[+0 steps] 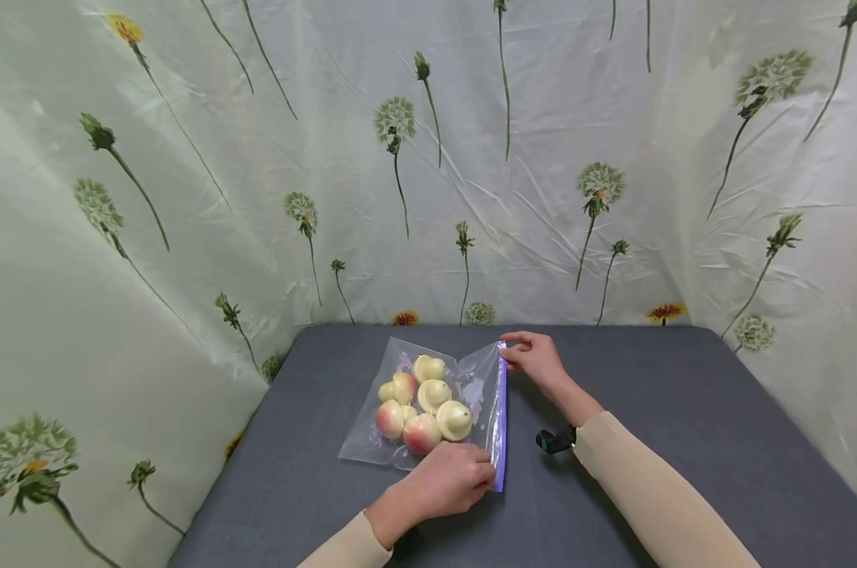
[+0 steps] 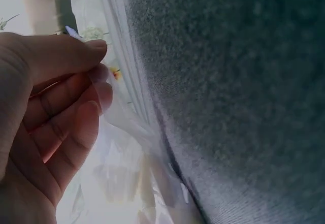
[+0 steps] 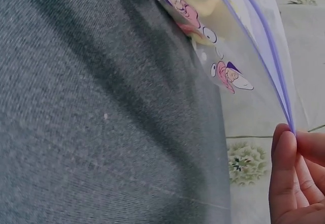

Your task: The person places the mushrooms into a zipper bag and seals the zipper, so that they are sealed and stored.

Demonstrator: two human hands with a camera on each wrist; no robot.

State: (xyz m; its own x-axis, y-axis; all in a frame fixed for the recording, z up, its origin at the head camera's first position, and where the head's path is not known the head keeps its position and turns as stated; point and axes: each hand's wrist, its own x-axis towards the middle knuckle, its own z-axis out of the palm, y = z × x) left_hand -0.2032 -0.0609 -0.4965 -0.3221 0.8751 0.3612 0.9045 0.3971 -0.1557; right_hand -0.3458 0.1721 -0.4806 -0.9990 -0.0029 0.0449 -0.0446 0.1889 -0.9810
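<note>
A clear zip bag (image 1: pixel 480 377) lies on the dark table with its purple zip strip (image 1: pixel 502 418) on the right side. Inside are several yellow fruits with red blush (image 1: pixel 434 394), some rounded and some with a narrow knob. My left hand (image 1: pixel 448 477) pinches the near end of the zip edge; in the left wrist view, thumb and fingertips (image 2: pixel 95 45) meet on the clear film. At the far end, my right hand (image 1: pixel 535 361) pinches the corner between thumb and fingers. Two purple zip lines (image 3: pixel 261 36) spread apart away from that pinch in the right wrist view.
The dark grey tabletop (image 1: pixel 656 394) extends around the bag on all sides. A pale curtain (image 1: pixel 528 158) printed with dandelions hangs behind it and along the left. A black band (image 1: pixel 556 439) sits at the right wrist beside a cream sleeve (image 1: pixel 649 481).
</note>
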